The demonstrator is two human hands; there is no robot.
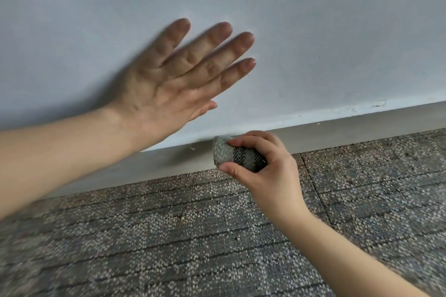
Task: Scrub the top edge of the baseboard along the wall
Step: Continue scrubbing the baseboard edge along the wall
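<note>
A grey baseboard [337, 131] runs along the foot of the pale wall [313, 19], slanting up to the right. My right hand [268, 171] grips a small grey woven scrub pad [231, 154] with dark stripes, thumb below and fingers on top. The pad's left end presses against the baseboard's top edge. My left hand [173, 87] is spread flat against the wall above and left of the pad, fingers apart and pointing up to the right, holding nothing. It looks slightly blurred.
Grey speckled carpet tiles [193, 236] cover the floor below the baseboard. Small chips and specks mark the wall paint near the baseboard's top edge [379, 103] at the right.
</note>
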